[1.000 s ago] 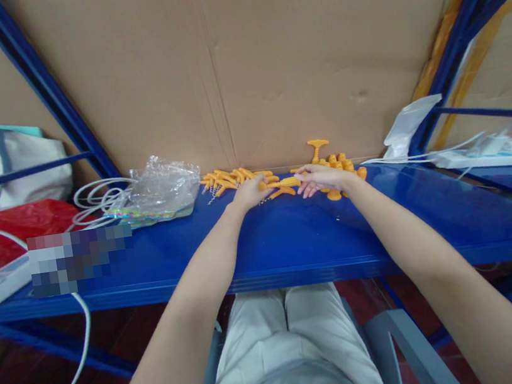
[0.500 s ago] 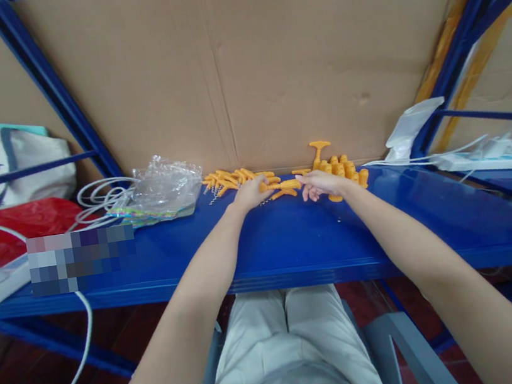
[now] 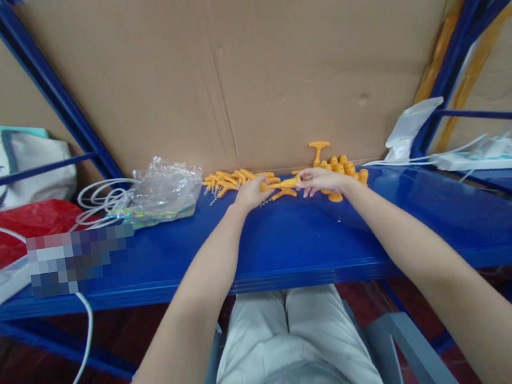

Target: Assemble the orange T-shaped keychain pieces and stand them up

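Observation:
My left hand (image 3: 249, 194) and my right hand (image 3: 322, 180) reach to the back of a blue shelf (image 3: 263, 242). Between them they hold one long orange plastic piece (image 3: 283, 183), the left hand closed on its left end, the right hand's fingers pinched on its right end. A heap of similar orange pieces with small metal screws (image 3: 230, 180) lies just behind and left of my left hand. Behind my right hand stands a cluster of upright orange pegs (image 3: 343, 167), one with a T-shaped top (image 3: 319, 147).
A crumpled clear plastic bag (image 3: 160, 189) and coiled white cable (image 3: 99, 198) lie at the left. A cardboard sheet (image 3: 238, 67) backs the shelf. White packaging (image 3: 411, 122) and a power strip (image 3: 480, 157) sit right. Red bag (image 3: 8, 227) far left.
My right hand lifted off the orange piece half a second ago, then came back and pinched its right end. My left hand stayed closed on the other end.

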The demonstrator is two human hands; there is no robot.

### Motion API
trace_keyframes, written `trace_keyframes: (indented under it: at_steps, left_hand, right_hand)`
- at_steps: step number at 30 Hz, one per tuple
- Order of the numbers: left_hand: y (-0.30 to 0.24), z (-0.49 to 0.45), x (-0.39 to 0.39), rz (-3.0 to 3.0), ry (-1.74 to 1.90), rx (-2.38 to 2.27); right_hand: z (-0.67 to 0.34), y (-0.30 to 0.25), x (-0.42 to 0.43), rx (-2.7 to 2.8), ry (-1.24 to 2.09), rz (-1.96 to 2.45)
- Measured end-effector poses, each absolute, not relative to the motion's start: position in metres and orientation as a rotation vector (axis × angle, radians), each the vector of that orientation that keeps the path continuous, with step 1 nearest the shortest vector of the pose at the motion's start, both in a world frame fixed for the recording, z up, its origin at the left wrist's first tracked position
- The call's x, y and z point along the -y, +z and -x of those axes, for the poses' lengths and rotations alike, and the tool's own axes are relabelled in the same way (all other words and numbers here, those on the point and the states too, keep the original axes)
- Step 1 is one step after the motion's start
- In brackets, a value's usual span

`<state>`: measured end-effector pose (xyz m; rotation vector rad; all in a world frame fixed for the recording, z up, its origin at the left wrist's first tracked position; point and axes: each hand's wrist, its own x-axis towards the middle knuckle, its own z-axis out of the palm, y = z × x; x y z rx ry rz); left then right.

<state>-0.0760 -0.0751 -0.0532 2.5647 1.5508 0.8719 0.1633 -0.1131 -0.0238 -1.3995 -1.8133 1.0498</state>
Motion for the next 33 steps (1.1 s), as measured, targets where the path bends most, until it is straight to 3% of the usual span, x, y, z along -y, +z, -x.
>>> trace_keyframes:
  at_steps: [33]
  left_hand:
    - [-0.057, 0.077, 0.072, -2.538, 0.872, -1.532]
  right_hand:
    - [-0.168, -0.029, 0.103, 1.778, 0.910, 1.408]
